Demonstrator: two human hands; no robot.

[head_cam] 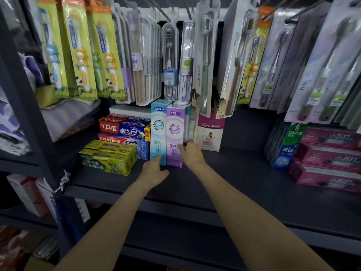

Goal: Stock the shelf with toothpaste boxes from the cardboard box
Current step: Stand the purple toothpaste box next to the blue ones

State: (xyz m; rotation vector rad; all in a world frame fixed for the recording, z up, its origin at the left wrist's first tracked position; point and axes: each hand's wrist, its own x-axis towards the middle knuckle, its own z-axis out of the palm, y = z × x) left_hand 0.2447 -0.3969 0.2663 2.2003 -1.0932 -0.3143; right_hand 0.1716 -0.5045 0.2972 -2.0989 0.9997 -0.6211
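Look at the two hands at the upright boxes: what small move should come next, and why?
Probably release and withdraw. The purple toothpaste box already stands upright on the shelf, flush beside the teal toothpaste box. The right hand grips its right edge and the left hand touches the teal box's base, so little seems left but letting go.

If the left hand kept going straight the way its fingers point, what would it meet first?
Most likely the upright teal toothpaste box: the left hand points at its base, fingertips already at or nearly touching it; depth is unclear.
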